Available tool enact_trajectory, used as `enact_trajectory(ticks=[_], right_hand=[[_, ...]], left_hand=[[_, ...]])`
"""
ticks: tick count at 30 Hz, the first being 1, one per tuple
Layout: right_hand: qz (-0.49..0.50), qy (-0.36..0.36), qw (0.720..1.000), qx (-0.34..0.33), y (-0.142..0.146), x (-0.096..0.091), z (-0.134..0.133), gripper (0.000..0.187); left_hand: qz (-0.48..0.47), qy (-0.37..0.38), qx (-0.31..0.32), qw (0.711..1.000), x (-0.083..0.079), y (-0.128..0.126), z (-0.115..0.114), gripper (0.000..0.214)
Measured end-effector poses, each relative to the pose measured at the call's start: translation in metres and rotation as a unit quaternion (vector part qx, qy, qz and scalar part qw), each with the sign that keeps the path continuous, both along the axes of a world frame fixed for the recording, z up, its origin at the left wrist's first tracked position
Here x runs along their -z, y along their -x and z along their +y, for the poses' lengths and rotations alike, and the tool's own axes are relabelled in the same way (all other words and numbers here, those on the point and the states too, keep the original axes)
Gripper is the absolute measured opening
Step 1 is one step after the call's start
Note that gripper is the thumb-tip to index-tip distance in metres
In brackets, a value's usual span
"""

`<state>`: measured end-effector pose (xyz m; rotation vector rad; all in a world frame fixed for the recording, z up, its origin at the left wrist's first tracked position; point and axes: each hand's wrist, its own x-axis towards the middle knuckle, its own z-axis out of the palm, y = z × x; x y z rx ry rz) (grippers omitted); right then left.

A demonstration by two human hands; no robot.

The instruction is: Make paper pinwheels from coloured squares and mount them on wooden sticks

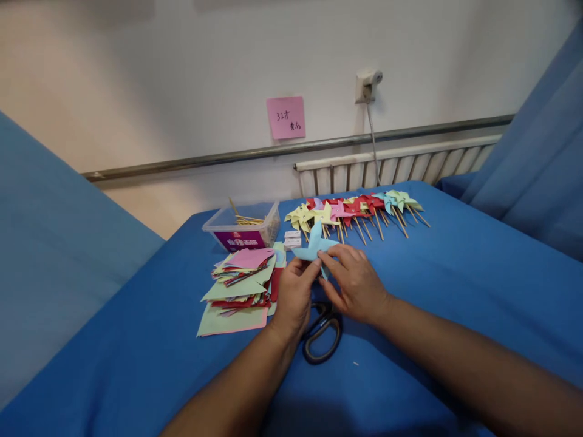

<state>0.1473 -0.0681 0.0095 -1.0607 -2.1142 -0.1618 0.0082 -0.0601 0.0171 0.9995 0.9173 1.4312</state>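
Between my two hands is a light blue paper pinwheel (315, 240), its blades folded in toward the middle. My left hand (295, 290) grips its lower left side, thumb close to the centre. With closed fingertips my right hand (353, 280) pinches the pinwheel at its centre and lower right. Whether a pin or stick is under the fingers cannot be made out. Just below the hands lie black-handled scissors (322, 343), their blades mostly hidden. Left of my left hand is a stack of cut coloured paper (241, 285) in green, pink and red.
A clear plastic box (273, 221) with thin wooden sticks (248, 220) stands behind the paper. Two small white boxes (292, 240) are beside it. Several finished pinwheels on sticks (353, 209) lie along the back of the blue-covered table (437, 291), before a radiator (401, 167).
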Motion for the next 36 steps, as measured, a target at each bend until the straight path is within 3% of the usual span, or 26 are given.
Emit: enact_trajectory(ticks=[8, 16, 32, 36], right_hand=[[-0.045, 0.028, 0.998, -0.029, 0.003, -0.003, -0.008, 0.050], [-0.051, 0.031, 0.996, -0.062, -0.001, 0.003, -0.006, 0.050], [-0.002, 0.018, 0.996, -0.089, -0.006, 0.006, 0.001, 0.035], [0.088, -0.015, 0.991, -0.098, -0.012, 0.007, -0.001, 0.037]], left_hand=[[-0.091, 0.092, -0.033, 0.991, -0.003, 0.001, 0.004, 0.023], [-0.104, 0.107, -0.031, 0.988, 0.001, 0.002, 0.007, 0.025], [-0.089, 0.078, 0.000, 0.993, 0.004, 0.005, 0.010, 0.025], [-0.051, 0.110, -0.016, 0.992, 0.011, 0.003, 0.008, 0.031]])
